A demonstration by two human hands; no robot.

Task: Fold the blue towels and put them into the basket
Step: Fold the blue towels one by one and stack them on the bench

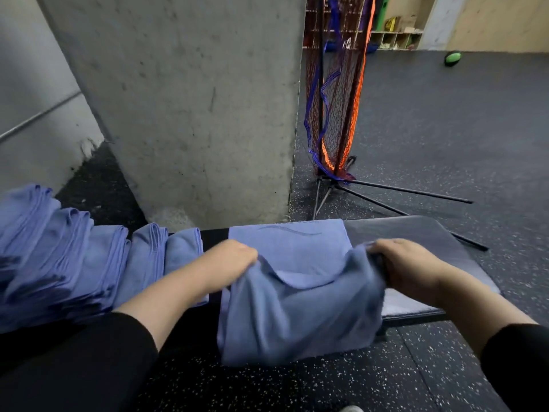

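Fingertips of both hands buried in folds of the blue towel (297, 316); grip itself unseen. Towel's hanging lower part smeared by motion blur. Bench (416, 233) under the towel mostly covered, its legs out of sight. Left of the towel, stack of folded towels (59, 257) cut off by the frame edge. Far beyond the bench, cubby shelves (392, 34) too small to read.
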